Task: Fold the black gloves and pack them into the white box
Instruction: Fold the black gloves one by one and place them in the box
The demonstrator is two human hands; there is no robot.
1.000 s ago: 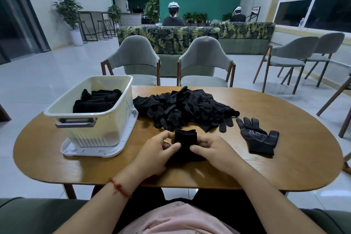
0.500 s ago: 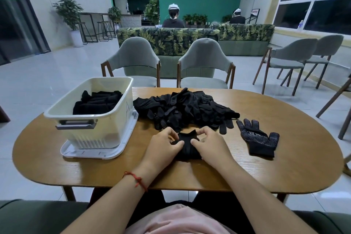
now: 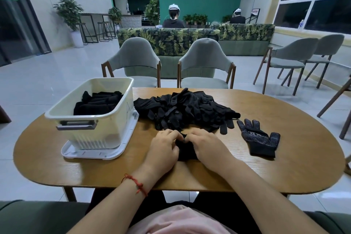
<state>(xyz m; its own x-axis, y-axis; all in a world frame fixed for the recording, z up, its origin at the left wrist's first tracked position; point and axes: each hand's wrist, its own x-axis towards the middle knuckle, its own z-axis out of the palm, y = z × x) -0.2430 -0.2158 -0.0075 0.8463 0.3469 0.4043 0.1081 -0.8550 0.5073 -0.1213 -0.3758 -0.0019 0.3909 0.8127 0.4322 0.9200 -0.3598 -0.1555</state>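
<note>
Near the front edge of the oval wooden worktop (image 3: pixel 284 167), the left hand (image 3: pixel 163 150) and the right hand (image 3: pixel 209 148) meet over a small black bundle, a folded glove (image 3: pixel 187 151), which lies on the wood between them. Both hands lie knuckles up. The left fingers (image 3: pixel 171 135) and the right fingers (image 3: pixel 193 136) curl down and pinch the far end of the bundle, almost touching each other there, so only a dark strip of the glove shows between the palms. A red string bracelet (image 3: pixel 135 183) circles the left wrist. Just beyond the hands sits the loose pile of black gloves (image 3: pixel 186 110), a tangled heap at the middle of the worktop with some dotted palms turned up; its left end reaches close to the box. To the right of the pile and apart from it, a single black glove (image 3: pixel 259 138) lies flat, dotted palm up, its fingers pointing away from the person. At the left stands the white box (image 3: pixel 106 133), open at the top, with a grey handle on its near wall; it rests on a white lid (image 3: pixel 98 155) that shows round its base. Inside it the packed gloves (image 3: pixel 98 103) lie folded in a row, below the rim. Two grey chairs (image 3: pixel 133 59) stand at the far side of the worktop.
</note>
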